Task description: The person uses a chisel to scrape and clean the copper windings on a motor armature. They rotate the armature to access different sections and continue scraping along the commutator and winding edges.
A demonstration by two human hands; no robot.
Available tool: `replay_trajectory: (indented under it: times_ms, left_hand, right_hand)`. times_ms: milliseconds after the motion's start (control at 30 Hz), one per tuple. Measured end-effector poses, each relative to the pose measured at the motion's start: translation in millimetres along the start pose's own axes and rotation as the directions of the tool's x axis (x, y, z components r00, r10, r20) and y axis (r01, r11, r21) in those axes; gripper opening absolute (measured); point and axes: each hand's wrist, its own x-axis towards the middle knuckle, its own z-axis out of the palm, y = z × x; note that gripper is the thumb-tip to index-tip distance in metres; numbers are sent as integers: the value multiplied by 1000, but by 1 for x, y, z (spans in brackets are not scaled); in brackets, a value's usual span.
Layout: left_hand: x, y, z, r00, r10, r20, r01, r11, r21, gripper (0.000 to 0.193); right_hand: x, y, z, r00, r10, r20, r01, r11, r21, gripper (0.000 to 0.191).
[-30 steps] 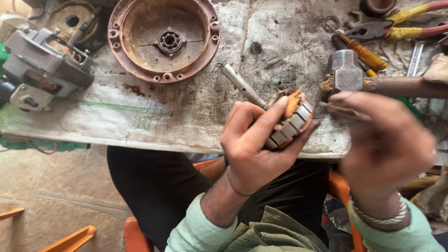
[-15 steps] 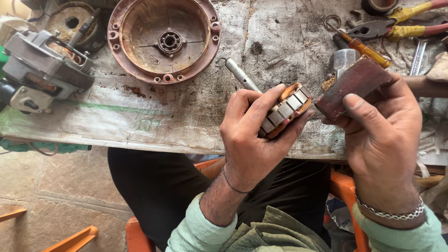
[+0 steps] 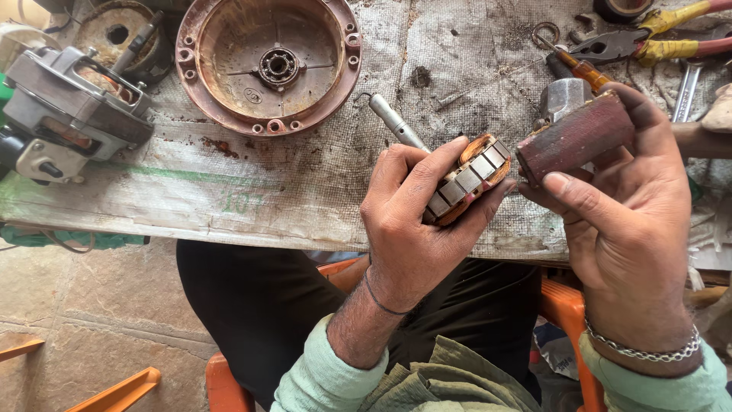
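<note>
Two hands work over the bench edge, w/ motor parts spread behind them. Going L to R: a grey motor body (image 3: 72,107) sits at about 10 o'clock from the hands, well apart. Next, a round rust-brown end cover (image 3: 268,65) w/ a bearing in its middle, at roughly 11 o'clock. All rest on a dirty grey bench cloth (image 3: 229,191).

The left hand (image 3: 415,229) has its fingers closed round a small armature (image 3: 467,179), steel laminations and copper windings showing, its shaft (image 3: 396,122) poking out toward 11 o'clock. The armature is held off the bench, just above its near edge, tilted.

The right hand (image 3: 625,206) grips a reddish-brown hammer handle (image 3: 576,137), fingers wrapped, thumb along the front. The handle's butt end sits just beside the armature, at its 3 o'clock; touching or not, can't tell. The metal hammer head (image 3: 563,95) is behind, at 12 o'clock from the handle. Further R, pliers w/ yellow-red grips (image 3: 648,42) lie at 1 o'clock.

To do this well, I'd judge: keep the left grip firm on the laminations, fingertips off the copper, and use the wooden end w/ light taps square to the core, not the windings. Shaft should stay free, not braced on the bench.
</note>
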Motion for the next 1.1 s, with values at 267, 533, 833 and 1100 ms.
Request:
replay_trajectory:
  times_ms: [267,533,833,1100]
  left_hand:
    - [0,0,0,1000,12,-1,-12,1000,20,54]
    - [0,-2,0,1000,20,3,-20,1000,21,54]
    - [-1,-2,3,999,44,-7,-43,999,27,52]
    - [-7,0,6,991,127,39,-127,992,14,53]
  right_hand:
    - [3,0,-3,999,31,38,-38,982,186,51]
    - [3,4,-9,998,14,-58,-5,990,143,46]
    - [-6,15,-20,968,-249,-38,249,968,6,24]
    - [-13,37,-46,892,-446,78,438,807,-397,29]
